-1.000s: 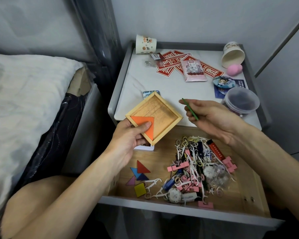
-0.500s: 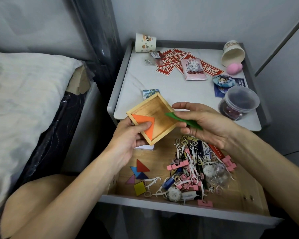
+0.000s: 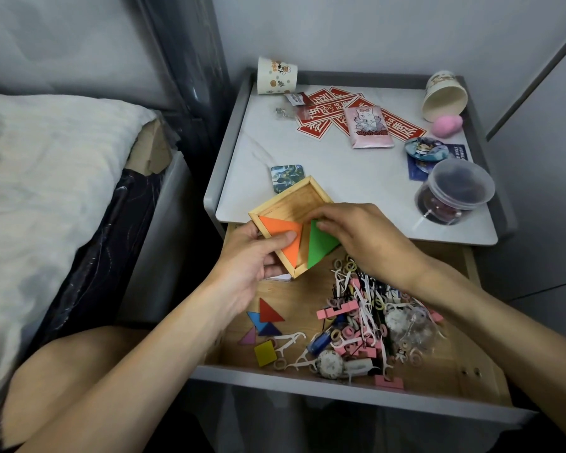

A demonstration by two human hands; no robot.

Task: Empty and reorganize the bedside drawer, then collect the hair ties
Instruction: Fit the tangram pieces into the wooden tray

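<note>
- Left hand point(image 3: 252, 256) grips the wooden tray point(image 3: 296, 204) by its near corner. Its thumb is pressed flat on the orange triangle point(image 3: 283, 232) lying inside.
- The tray is held tilted, corner toward the camera, above the gap between the nightstand top point(image 3: 337, 178) and the open drawer point(image 3: 464, 361).
- Right hand point(image 3: 363, 237) has its fingertips pinching the top of the green triangle point(image 3: 321, 245). The piece sits beside the orange one, its lower edge hanging over the tray rim.
- Hair ties point(image 3: 343, 267) are in the drawer: small rings scattered through a tangled heap with white floss picks point(image 3: 291, 338) and pink clips point(image 3: 332, 311). An exact count cannot be made.
- The drawer's left side holds loose puzzle pieces: red triangle point(image 3: 269, 312), blue, purple and pink ones just beside it, and a yellow square point(image 3: 265, 353) nearer the front.
- On the nightstand top: lidded plastic tub point(image 3: 455, 191) at the right, red cards point(image 3: 317, 116) with a pink packet point(image 3: 370, 127) on them, one paper cup point(image 3: 276, 75) upside down at the back left, another paper cup point(image 3: 445, 96) on its side at the back right, and a pink sponge point(image 3: 446, 125) just beside it.
- Bed point(image 3: 46, 178) is to the left.
</note>
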